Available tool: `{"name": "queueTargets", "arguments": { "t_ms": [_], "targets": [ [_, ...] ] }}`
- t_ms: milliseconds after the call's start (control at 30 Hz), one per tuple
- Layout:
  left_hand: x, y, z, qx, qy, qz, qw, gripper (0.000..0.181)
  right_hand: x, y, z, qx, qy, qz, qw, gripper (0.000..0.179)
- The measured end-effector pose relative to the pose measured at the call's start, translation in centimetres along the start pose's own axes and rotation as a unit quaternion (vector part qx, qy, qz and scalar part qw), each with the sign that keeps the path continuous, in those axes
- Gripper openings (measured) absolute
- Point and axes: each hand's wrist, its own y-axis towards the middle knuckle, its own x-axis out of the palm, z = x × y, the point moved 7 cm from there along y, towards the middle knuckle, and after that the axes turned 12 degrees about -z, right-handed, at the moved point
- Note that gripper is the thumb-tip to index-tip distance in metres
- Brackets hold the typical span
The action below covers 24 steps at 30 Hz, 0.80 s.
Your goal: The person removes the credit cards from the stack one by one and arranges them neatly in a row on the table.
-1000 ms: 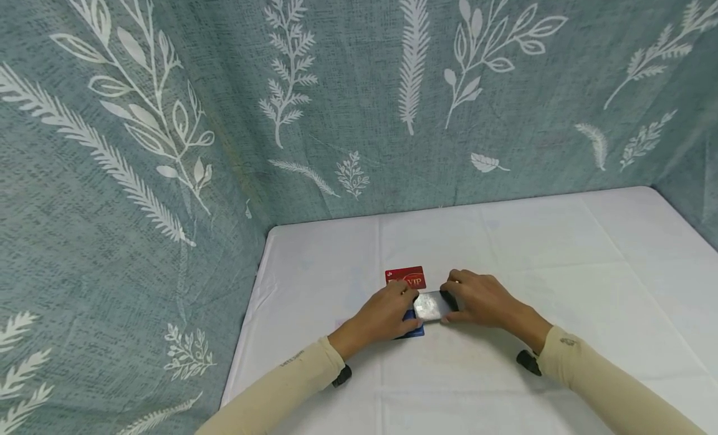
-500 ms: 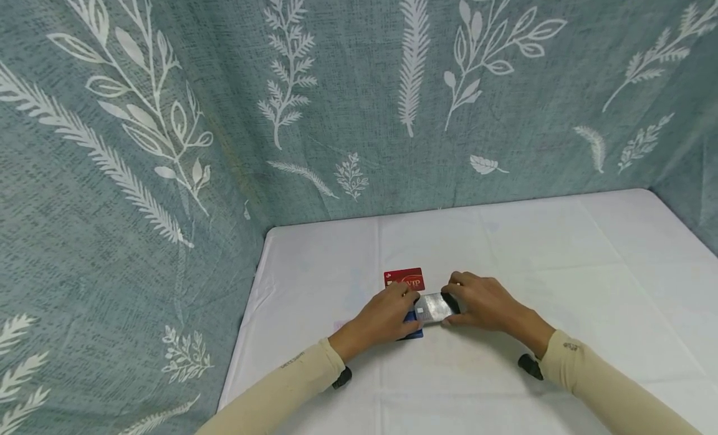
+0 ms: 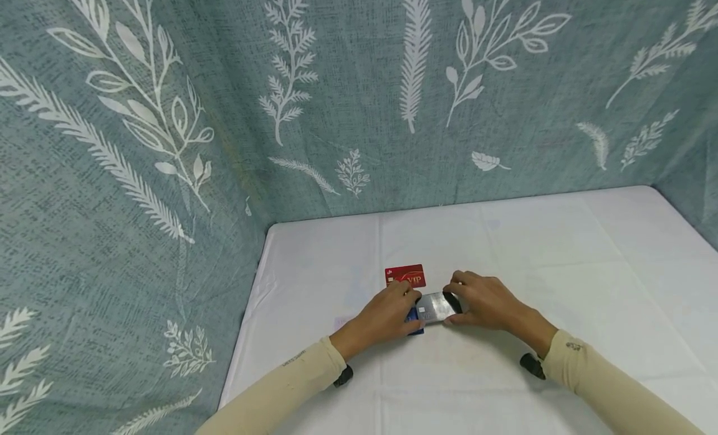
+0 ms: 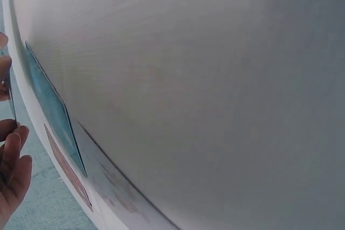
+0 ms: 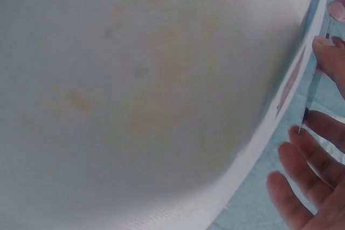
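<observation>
A silver-grey bank card [image 3: 436,308] with a chip and a dark right end is stretched between both hands, close over the table. My left hand [image 3: 381,316] pinches its left end. The right hand [image 3: 487,303] grips the dark end between thumb and fingers. In the right wrist view the held card [image 5: 309,98] appears almost edge-on, above the tabletop. Just beyond the left fingers lies a red VIP card [image 3: 399,274]. Partly hidden under the left hand is a blue card [image 3: 417,331], which shows more fully as a blue card [image 4: 54,106] in the left wrist view.
A pale card [image 3: 341,323] pokes out left of the left wrist. White cloth covers the table [image 3: 561,260], and a blue-green leaf-patterned curtain [image 3: 359,98] stands along its back and left. Small black devices [image 3: 533,365] sit under both wrists.
The silver-grey card has changed its tilt a little: its chip and printing now show where bright glare lay a second ago. Both hands keep their hold and have hardly moved.
</observation>
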Motion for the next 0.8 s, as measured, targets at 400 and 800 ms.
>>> {"name": "queueTargets", "arguments": {
  "t_ms": [400, 800],
  "targets": [
    [0.21, -0.2, 0.23, 0.001, 0.005, 0.001, 1.0, 0.051, 0.07, -0.25, -0.2, -0.001, -0.003, 0.01, 0.9999, 0.059],
    [0.19, -0.32, 0.57, 0.004, 0.005, -0.004, 1.0, 0.052, 0.34, -0.54, -0.21, 0.004, -0.007, -0.006, 1.0, 0.06]
  ]
}}
